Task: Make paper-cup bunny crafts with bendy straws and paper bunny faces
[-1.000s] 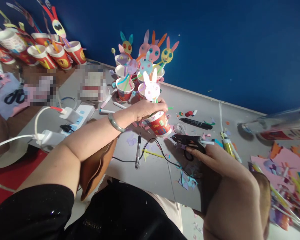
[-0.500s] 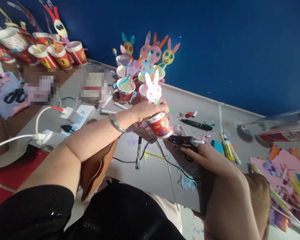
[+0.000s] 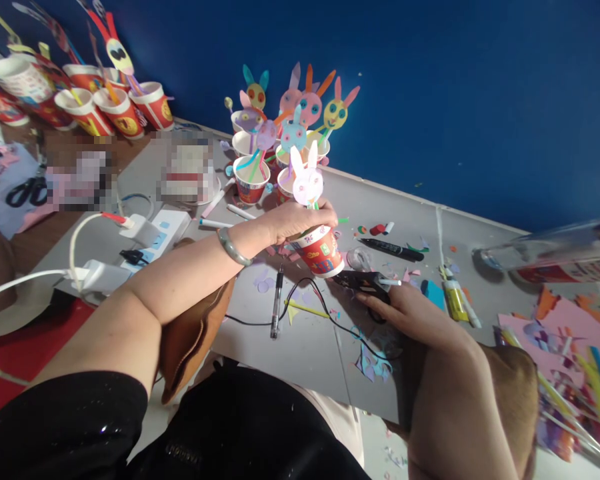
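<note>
Red printed paper, white at rim and base, makes up the small cup [image 3: 323, 252] at the middle of the grey tabletop [image 3: 300, 350], tilted slightly in the grip of the left hand [image 3: 305, 217]. That hand reaches over the cup's top from the left, fingers and thumb closed about the rim; whether the base rests on the table, I cannot tell. A white paper rabbit face [image 3: 308, 185] with two long upright ears stands above the knuckles. Around the left wrist sits a smooth grey-green bangle [image 3: 233, 247].

The right hand [image 3: 405, 310] is wrapped around a black glue gun [image 3: 357, 281] with a white stick at its back. Its nozzle points left at the cup's lower edge — very close, though contact cannot be made out. A thin black cord [image 3: 253, 323] curls across the tabletop, near a clear-barrelled pen with a black grip [image 3: 277, 303] and a slim yellow strip [image 3: 307, 308].

Behind the cup, white-rimmed paper cups [image 3: 251, 183] bearing coloured long-eared paper faces cluster before a deep blue wall [image 3: 420, 100]. Beyond the glue gun lie a clear roll of tape [image 3: 359, 258] and a thick black marker [image 3: 393, 249]; pale blue paper scraps [image 3: 373, 363] lie nearer the body.
</note>
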A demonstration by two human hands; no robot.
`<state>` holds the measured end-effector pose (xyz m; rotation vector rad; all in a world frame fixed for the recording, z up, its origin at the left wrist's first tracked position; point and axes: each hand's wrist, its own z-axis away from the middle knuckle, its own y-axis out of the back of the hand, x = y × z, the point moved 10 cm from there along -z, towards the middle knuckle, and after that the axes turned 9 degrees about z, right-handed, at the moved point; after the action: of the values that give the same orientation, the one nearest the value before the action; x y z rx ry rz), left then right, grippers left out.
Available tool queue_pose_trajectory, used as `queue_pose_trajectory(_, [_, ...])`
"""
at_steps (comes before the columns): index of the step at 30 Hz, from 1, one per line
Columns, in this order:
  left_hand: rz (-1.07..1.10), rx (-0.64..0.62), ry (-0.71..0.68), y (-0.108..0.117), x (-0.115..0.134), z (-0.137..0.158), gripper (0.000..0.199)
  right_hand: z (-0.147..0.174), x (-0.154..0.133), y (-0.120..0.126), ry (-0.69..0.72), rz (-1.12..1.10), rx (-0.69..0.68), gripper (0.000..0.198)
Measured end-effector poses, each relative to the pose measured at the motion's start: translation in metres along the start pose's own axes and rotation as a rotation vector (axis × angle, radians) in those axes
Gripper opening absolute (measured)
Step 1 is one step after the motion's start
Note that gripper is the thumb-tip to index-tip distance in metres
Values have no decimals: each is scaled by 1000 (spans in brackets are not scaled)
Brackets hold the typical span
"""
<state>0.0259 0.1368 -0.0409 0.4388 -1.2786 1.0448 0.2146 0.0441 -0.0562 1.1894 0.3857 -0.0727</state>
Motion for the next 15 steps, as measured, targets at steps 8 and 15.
queue_pose_trajectory(8, [-8,-4,-5,0,0,-2,24,1,3,-12,18,57,-116,58])
queue_pose_trajectory(15, [-16,-4,13,0,-2,-2,24,1,2,-9,16,29,-98,61])
